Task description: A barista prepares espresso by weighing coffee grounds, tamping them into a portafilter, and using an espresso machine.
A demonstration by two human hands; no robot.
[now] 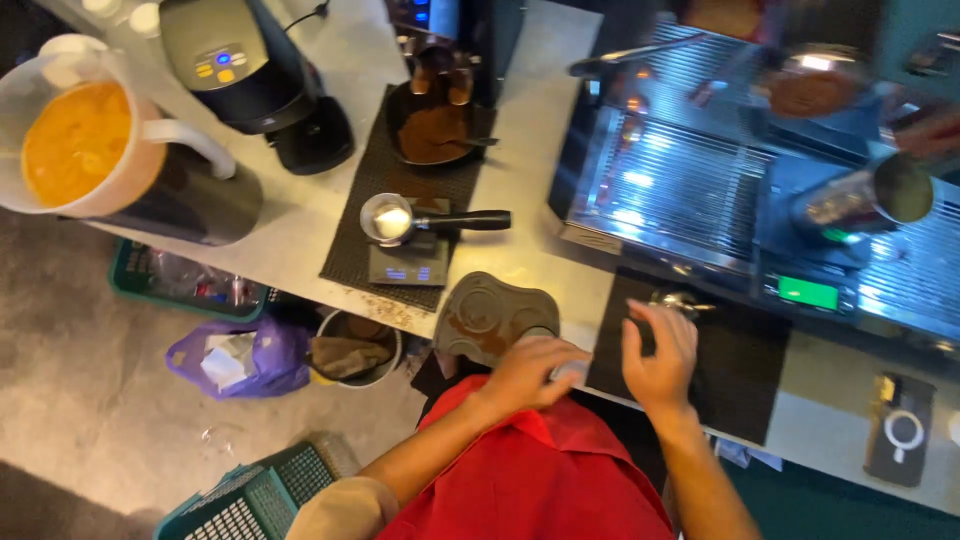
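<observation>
At the near edge of the bench [540,270], the left hand [530,370] curls down over a small pale object [572,372], its grip closed around it, though what the object is I cannot tell. Just beside it, the right hand [660,350] rests half open on the black mat [740,370], fingers loose and holding nothing, fingertips close to a small metal tamper [680,300]. Left of the hands lies a grey tamping pad [490,315] dusted with coffee. Further out, a portafilter [395,220] sits on a small scale [410,265]. This looks like the pause before tamping; the next move would call for bringing that portafilter to the pad.
</observation>
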